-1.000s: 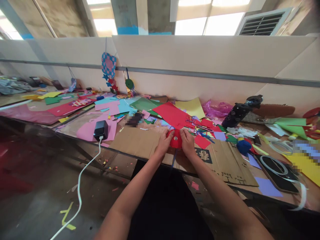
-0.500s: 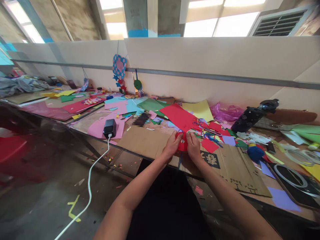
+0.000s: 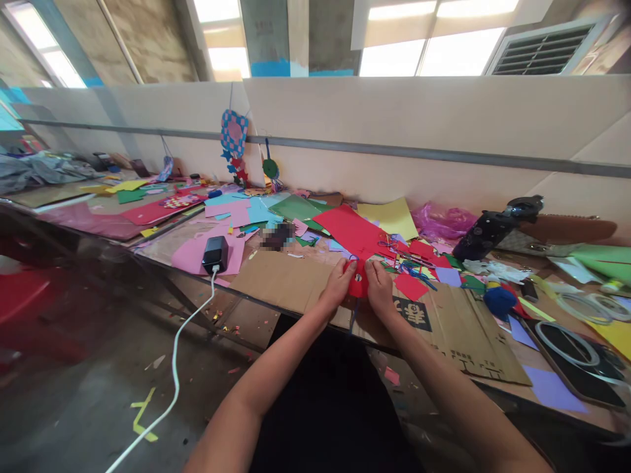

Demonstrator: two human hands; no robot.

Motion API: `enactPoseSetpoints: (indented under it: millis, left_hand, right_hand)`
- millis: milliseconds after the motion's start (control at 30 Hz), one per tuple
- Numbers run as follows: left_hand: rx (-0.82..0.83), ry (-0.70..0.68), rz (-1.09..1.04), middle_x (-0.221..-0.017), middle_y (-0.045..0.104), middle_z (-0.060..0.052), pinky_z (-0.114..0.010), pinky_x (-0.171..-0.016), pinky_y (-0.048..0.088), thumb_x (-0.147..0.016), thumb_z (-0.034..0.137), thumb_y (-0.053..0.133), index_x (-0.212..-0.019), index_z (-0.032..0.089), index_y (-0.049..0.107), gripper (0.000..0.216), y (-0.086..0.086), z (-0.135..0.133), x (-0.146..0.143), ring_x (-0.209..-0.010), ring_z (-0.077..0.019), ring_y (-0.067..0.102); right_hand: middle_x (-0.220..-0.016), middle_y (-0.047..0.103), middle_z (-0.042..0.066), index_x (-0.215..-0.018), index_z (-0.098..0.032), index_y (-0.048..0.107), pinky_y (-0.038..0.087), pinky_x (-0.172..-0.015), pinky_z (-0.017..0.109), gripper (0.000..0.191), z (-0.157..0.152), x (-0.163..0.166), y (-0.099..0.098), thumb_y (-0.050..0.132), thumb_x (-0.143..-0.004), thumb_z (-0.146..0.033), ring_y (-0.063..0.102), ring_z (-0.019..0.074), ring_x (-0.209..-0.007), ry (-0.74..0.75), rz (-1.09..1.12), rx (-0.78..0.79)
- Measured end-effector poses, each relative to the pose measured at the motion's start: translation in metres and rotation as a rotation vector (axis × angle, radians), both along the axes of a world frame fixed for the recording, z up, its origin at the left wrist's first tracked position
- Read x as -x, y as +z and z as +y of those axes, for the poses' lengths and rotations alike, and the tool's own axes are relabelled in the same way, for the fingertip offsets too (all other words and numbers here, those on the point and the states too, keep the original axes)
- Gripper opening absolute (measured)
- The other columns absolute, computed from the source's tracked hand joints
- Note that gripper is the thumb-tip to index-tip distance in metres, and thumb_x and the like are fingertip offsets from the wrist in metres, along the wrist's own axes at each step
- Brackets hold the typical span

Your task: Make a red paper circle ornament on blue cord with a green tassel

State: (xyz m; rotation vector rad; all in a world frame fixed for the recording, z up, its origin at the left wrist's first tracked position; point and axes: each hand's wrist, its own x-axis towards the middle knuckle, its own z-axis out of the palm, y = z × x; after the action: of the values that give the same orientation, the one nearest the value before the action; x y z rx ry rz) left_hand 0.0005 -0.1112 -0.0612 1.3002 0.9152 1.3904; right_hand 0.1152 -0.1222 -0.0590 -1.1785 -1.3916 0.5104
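Observation:
Between both hands, over the front edge of the table, is a small red paper piece [image 3: 359, 284] with a pale mark at its middle. My left hand [image 3: 340, 281] pinches its left side. My right hand [image 3: 380, 286] grips the right side, fingers closed. A blue cord [image 3: 353, 315] hangs below the piece, and a bit of blue shows at its top. Just beyond lies a large red paper sheet [image 3: 348, 226]. To the right of the hands are a red paper scrap [image 3: 411, 287] and tangled blue cords [image 3: 418, 272].
A flattened cardboard sheet [image 3: 468, 335] lies under the hands. A black power bank [image 3: 215, 254] with a white cable [image 3: 176, 368] sits left on pink paper. Rightward are a dark bottle [image 3: 480, 231], a blue yarn ball [image 3: 499, 302] and tape rings [image 3: 566, 343]. Paper ornaments [image 3: 233, 135] hang at the wall.
The view has shifted very slightly. Both hands still hold the red paper piece in nearly the same place, with the right fingers slightly moved.

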Motion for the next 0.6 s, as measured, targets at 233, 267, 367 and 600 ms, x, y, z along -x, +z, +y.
enactPoseSetpoints:
  millis: [233, 267, 367, 600]
  left_hand:
    - [0.075, -0.023, -0.107, -0.08, 0.064, -0.001, -0.029, -0.066, 0.048, -0.071, 0.074, 0.065, -0.086, 0.02, 0.056, 0.056, 0.0002, 0.0012, -0.0017, -0.07, -0.0157, 0.057]
    - [0.064, -0.014, -0.095, -0.083, 0.065, -0.003, -0.03, -0.068, 0.049, -0.072, 0.073, 0.065, -0.087, 0.02, 0.057, 0.056, -0.0002, 0.0014, -0.0022, -0.072, -0.0164, 0.058]
    - [0.057, 0.012, -0.068, -0.083, 0.066, -0.004, -0.03, -0.067, 0.048, -0.076, 0.071, 0.063, -0.087, 0.02, 0.058, 0.053, -0.0029, 0.0023, -0.0032, -0.072, -0.0166, 0.058]
    - [0.033, 0.002, -0.074, -0.078, 0.063, -0.001, -0.028, -0.063, 0.045, -0.078, 0.069, 0.063, -0.086, 0.019, 0.059, 0.051, -0.0079, 0.0023, -0.0064, -0.065, -0.014, 0.055]
  right_hand:
    - [-0.068, 0.047, -0.002, -0.073, -0.023, 0.046, 0.035, -0.066, 0.029, 0.048, 0.0017, -0.0013, 0.0022, 0.042, -0.09, -0.067, 0.042, 0.0171, -0.069, -0.005, 0.109, -0.004]
    - [-0.068, 0.047, -0.002, -0.073, -0.023, 0.046, 0.035, -0.066, 0.029, 0.048, 0.0019, -0.0012, 0.0013, 0.042, -0.089, -0.068, 0.042, 0.0171, -0.069, 0.002, 0.114, 0.002]
    - [-0.068, 0.048, -0.002, -0.074, -0.023, 0.047, 0.035, -0.066, 0.03, 0.048, 0.0023, 0.0003, -0.0017, 0.043, -0.089, -0.068, 0.042, 0.0171, -0.068, 0.01, 0.12, 0.023]
    - [-0.073, 0.053, 0.0, -0.077, -0.023, 0.05, 0.039, -0.07, 0.032, 0.047, -0.0006, 0.0025, -0.0017, 0.043, -0.088, -0.068, 0.047, 0.0181, -0.071, -0.035, 0.111, 0.025]
